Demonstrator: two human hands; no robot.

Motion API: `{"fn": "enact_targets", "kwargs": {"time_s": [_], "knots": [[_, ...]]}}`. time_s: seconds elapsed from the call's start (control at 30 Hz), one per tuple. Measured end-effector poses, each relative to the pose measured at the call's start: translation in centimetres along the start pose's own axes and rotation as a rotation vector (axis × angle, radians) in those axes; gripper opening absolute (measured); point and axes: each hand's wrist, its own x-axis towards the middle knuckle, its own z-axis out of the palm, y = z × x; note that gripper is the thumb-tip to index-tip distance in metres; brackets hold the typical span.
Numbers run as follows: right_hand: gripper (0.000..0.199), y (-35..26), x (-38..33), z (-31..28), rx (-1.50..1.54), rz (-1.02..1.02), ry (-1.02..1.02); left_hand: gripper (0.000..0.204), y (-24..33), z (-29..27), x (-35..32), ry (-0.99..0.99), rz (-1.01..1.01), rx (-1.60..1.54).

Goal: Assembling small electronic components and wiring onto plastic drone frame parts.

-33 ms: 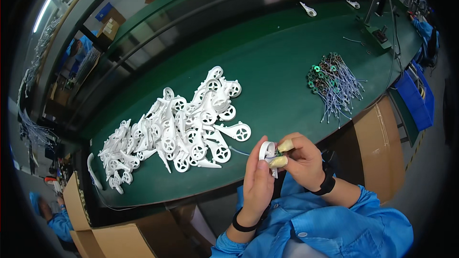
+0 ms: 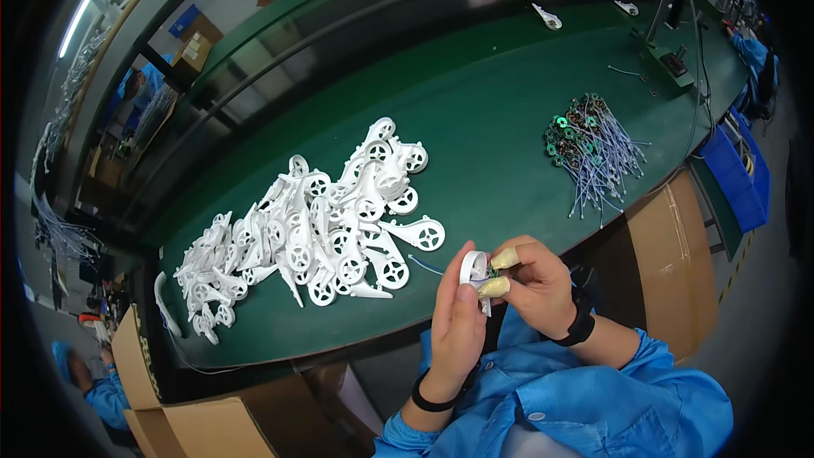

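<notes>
My left hand (image 2: 458,322) is closed around a white plastic housing (image 2: 469,268) with a round ring end, held upright above the table's near edge. Thumb and finger of my right hand (image 2: 538,287), both wearing pale yellow finger cots, pinch a small green circuit board (image 2: 496,272) at the open side of that ring. From the parts in my hands a thin bluish cable (image 2: 424,266) sticks out to the left. My fingers cover most of the board, so how far it sits inside the housing cannot be seen.
A large heap of white housings (image 2: 297,237) spreads over the green table (image 2: 483,144) on the left. Wired circuit boards (image 2: 593,148) lie piled at right. Cardboard boxes (image 2: 678,263) stand below the near edge, a blue bin (image 2: 742,174) at far right. Co-workers sit at the sides.
</notes>
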Motion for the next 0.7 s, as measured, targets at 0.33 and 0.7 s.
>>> {"fn": "enact_targets", "kwargs": {"time_s": [0.33,0.7], "knots": [[0.024,-1.2,0.8,1.3,-0.321,-0.062,0.022,0.054,-0.3,-0.4,0.1,-0.003,-0.005,0.068],[0.018,-1.2,0.4,0.5,-0.374,-0.093,-0.056,0.059,-1.1,-0.5,-0.3,-0.01,0.075,0.338]]}}
